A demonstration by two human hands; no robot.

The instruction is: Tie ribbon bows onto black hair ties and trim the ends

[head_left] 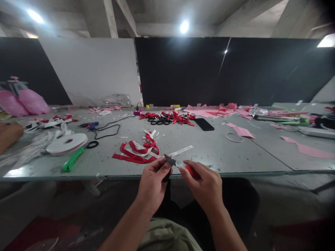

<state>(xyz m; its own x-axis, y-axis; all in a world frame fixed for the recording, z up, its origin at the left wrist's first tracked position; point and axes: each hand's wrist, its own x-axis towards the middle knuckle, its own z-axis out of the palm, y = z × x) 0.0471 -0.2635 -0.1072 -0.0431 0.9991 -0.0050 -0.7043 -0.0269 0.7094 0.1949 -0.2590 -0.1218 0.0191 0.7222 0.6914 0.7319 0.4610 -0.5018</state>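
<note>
Above the table's front edge, my left hand (156, 179) is closed, pinching a dark grey pointed piece (170, 160) with a notched end, like a short bit of ribbon. Something black, partly hidden, shows below those fingers. Close on the right, my right hand (202, 179) is closed around a small red object (192, 171); the fingers cover most of it, so its kind is unclear. A pale, shiny bit shows between the two hands. Just beyond my left hand lie red ribbons (136, 158) and a white printed ribbon (183, 150).
Red bows (180, 117) with black rings (160, 121) lie farther back, beside a black phone (204, 124). At left are a white ribbon spool (67, 143), a green cutter (73, 159), a blue glue gun (89, 125) and another person's hand (9, 136). Pink scraps (243, 131) lie right.
</note>
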